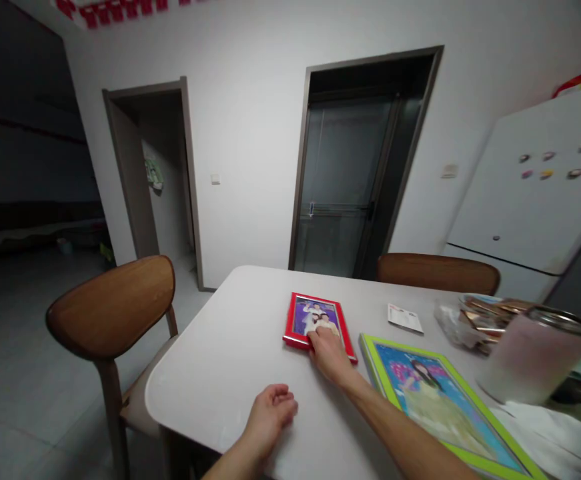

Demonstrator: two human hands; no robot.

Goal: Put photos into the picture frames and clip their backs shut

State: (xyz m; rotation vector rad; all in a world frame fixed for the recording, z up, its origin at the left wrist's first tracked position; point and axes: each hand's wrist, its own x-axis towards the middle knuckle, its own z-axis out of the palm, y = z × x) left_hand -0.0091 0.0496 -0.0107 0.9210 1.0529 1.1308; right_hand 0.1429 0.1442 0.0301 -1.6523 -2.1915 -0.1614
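A small red photo frame point(290, 333) with a picture of people lies on the white table point(205, 373). My right hand point(329, 351) reaches over its near edge, fingers closed on the frame and over part of the picture. Just in front of it, my left hand point(271, 412) hovers near the table with loosely curled fingers and holds nothing. To the right, partly behind my right forearm, lies a larger lime-green photo frame point(370, 357) showing a figure in a pale dress.
A small white card point(404, 319) lies past the green frame. At the right are a pinkish canister point(535, 360), white crumpled paper point(553, 437) and a plastic bag point(453, 320) beside a pile of items. Brown chairs stand left point(120, 307) and behind point(435, 270) the table.
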